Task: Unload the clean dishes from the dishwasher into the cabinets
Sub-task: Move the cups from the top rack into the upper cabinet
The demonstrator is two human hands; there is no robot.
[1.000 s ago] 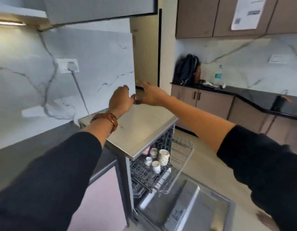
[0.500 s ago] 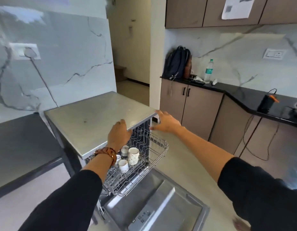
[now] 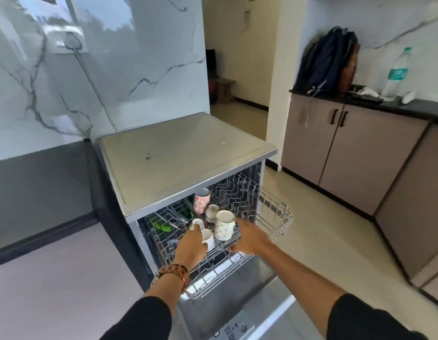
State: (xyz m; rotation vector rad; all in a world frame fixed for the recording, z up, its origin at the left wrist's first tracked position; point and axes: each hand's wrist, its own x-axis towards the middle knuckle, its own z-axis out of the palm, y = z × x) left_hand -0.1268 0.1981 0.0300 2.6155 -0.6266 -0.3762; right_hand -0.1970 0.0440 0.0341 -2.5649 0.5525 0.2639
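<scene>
Bright, even daylight fills the room. The glossy marble wall (image 3: 95, 57) carries broad pale glare at upper left. Wide-angle distortion bends the straight lines toward the edges. Slight motion blur softens both hands, the cups (image 3: 213, 222) and the backpack (image 3: 323, 60); shadows are faint.

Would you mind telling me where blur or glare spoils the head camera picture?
Head view: glare washes over the marble wall at upper left; the backpack and both hands are motion-smeared; wide-angle bending curves the cabinets; the cups stay readable.
</scene>
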